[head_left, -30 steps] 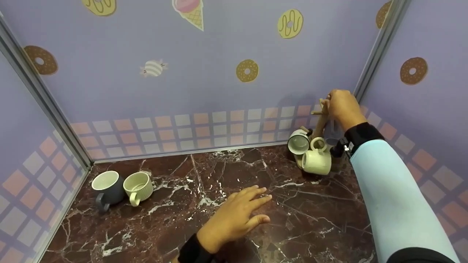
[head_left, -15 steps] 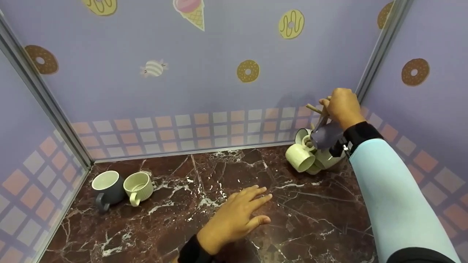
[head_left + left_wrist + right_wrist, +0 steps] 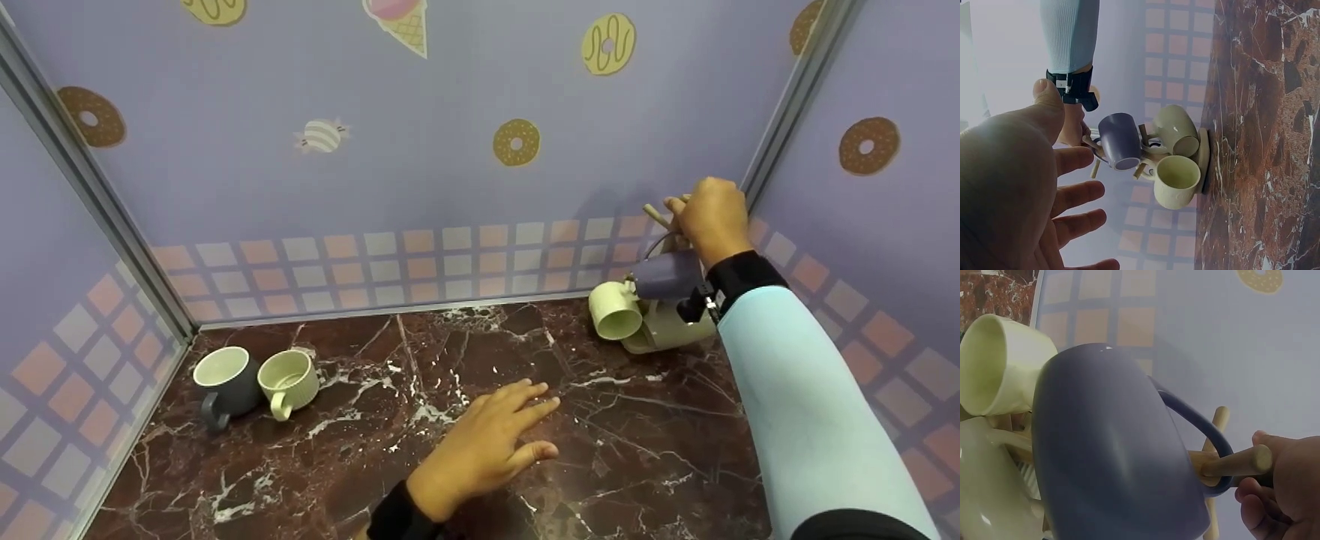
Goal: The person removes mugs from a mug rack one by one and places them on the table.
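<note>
At the back right, my right hand (image 3: 712,214) grips the top of a wooden mug tree (image 3: 1241,462). A purple-blue mug (image 3: 1106,444) hangs by its handle from an upper peg, just under that hand. Lower down, a cream mug (image 3: 1174,197) hangs with its mouth facing outward. Beside it hangs a pale grey mug (image 3: 1172,130), close above the round wooden base (image 3: 1203,160). My left hand (image 3: 487,442) is held over the middle front of the marble table, fingers spread, holding nothing. My right wrist hides part of the tree in the head view.
Two mugs stand upright on the marble tabletop (image 3: 360,465) at the left: a dark grey mug (image 3: 229,386) and a ribbed cream mug (image 3: 291,382). A purple wall (image 3: 420,172) with printed sweets closes the back, and side panels flank the table.
The mug tree has turned in my right hand. The purple-blue mug came round to the front, the cream mug swung leftward, and a dark-rimmed white mug went out of sight. My left hand stayed still.
</note>
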The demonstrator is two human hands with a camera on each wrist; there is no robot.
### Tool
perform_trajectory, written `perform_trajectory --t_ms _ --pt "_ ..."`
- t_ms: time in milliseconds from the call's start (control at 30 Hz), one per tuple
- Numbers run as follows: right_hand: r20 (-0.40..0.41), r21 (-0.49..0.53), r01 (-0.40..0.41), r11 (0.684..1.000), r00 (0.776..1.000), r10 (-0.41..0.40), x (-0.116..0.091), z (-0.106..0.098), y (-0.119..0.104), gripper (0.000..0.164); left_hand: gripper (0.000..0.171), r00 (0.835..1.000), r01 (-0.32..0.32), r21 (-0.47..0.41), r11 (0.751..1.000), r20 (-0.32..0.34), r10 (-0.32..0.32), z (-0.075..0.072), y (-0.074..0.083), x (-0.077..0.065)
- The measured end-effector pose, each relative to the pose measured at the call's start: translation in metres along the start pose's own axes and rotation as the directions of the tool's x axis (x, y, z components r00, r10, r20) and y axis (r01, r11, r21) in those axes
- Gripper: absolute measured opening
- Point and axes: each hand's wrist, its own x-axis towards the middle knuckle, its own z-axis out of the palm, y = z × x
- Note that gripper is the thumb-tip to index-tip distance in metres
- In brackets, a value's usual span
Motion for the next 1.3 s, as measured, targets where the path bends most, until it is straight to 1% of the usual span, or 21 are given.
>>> perform_trajectory --t_ms 133,267,433,567,667,833,933,1033,1100,1167,1233,1300 --pt "-0.005 -0.017 -0.033 0.999 0.999 0.033 0.002 0.001 0.000 0.055 0.074 1.000 0.003 0.002 1.000 0.002 -0.003 0.001 -0.001 0.000" --pt "-0.012 -0.013 -0.058 0.998 0.998 0.057 0.002 0.002 0.001 0.058 0.074 1.000 0.009 0.001 1.000 0.005 -0.009 0.000 0.000 0.000" --pt "-0.016 0.014 -0.047 0.999 0.999 0.047 -0.003 -0.002 0.003 0.062 0.073 1.000 0.011 -0.009 1.000 0.003 -0.011 -0.002 0.002 -0.001" --pt "-0.022 0.036 -0.042 0.998 0.999 0.042 -0.012 -0.005 0.007 0.063 0.073 1.000 -0.008 -0.009 1.000 -0.006 0.008 -0.004 0.006 0.000" --pt "-0.015 0.053 -0.048 0.997 0.999 0.048 -0.020 -0.004 0.015 0.064 0.073 1.000 -0.029 -0.004 1.000 -0.007 0.029 -0.005 0.009 0.000" --pt "0.042 0.086 -0.064 0.994 0.997 0.061 -0.036 0.006 0.035 0.071 0.073 0.998 -0.062 0.004 0.998 -0.004 0.062 -0.007 0.015 -0.002" --pt "0.049 0.142 -0.081 0.987 0.996 0.075 -0.047 0.014 0.047 0.072 0.072 0.996 -0.090 0.009 0.996 -0.005 0.090 -0.006 0.019 -0.003" --pt "0.049 0.248 -0.109 0.963 0.994 0.100 -0.057 0.022 0.058 0.073 0.072 0.992 -0.121 0.012 0.993 -0.019 0.121 -0.006 0.023 -0.004" --pt "0.073 0.336 -0.138 0.932 0.990 0.121 -0.063 0.028 0.067 0.077 0.072 0.991 -0.134 0.015 0.991 -0.026 0.135 -0.005 0.026 -0.005" --pt "0.100 0.422 -0.174 0.890 0.984 0.145 -0.071 0.035 0.076 0.080 0.072 0.989 -0.144 0.017 0.989 -0.026 0.145 -0.004 0.028 -0.005" --pt "0.138 0.512 -0.215 0.832 0.976 0.168 -0.079 0.042 0.084 0.082 0.071 0.988 -0.151 0.020 0.988 -0.020 0.151 -0.003 0.030 -0.005" --pt "0.167 0.569 -0.238 0.787 0.971 0.173 -0.088 0.049 0.091 0.085 0.071 0.987 -0.159 0.025 0.987 -0.011 0.160 -0.002 0.032 -0.005"
